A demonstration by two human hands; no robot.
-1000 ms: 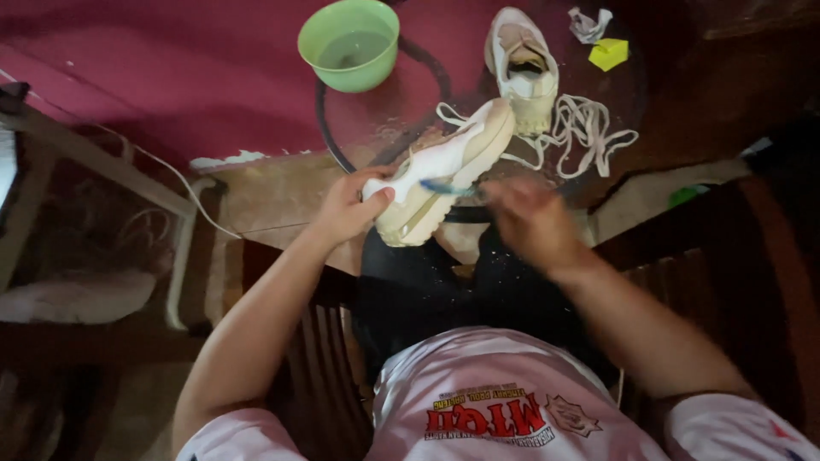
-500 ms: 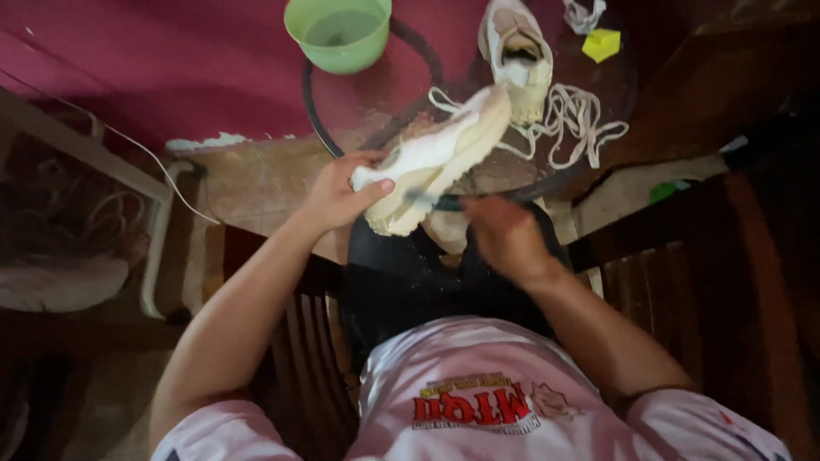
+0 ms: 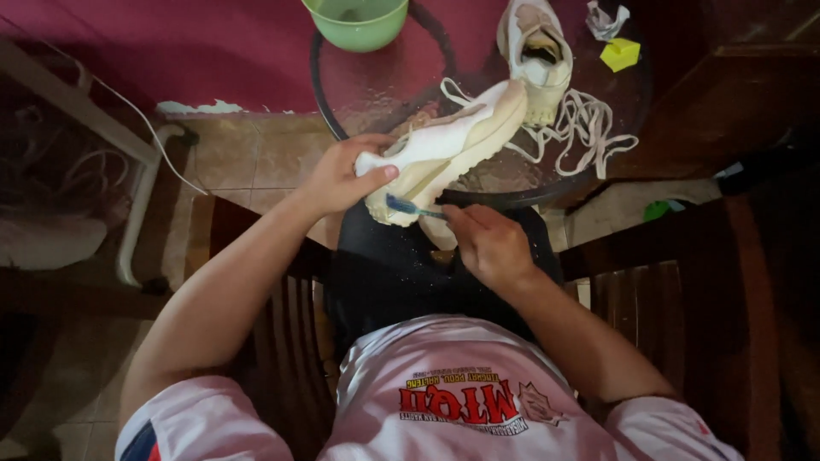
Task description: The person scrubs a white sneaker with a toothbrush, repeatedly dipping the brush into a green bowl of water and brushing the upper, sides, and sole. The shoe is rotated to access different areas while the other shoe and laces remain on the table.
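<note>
A round glass table (image 3: 632,128) carries the rest; 1 white shoe (image 3: 536,53) stands near its far edge beside loose laces (image 3: 589,128); a green bowl (image 3: 357,21) sits at the far-left edge. Over the near edge the left hand (image 3: 342,175) grips a cream sneaker (image 3: 444,149) — fingers clenched round its heel; the right hand (image 3: 487,243) pinches a blue toothbrush (image 3: 412,206) against the sole.

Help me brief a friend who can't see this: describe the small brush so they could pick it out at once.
Start at the round glass table, then drop to the pale shoe held in the left hand at its near edge. The brush is the thin blue stick pressed against that shoe's sole, pinched in the right hand; nothing else nearby is blue.
</note>
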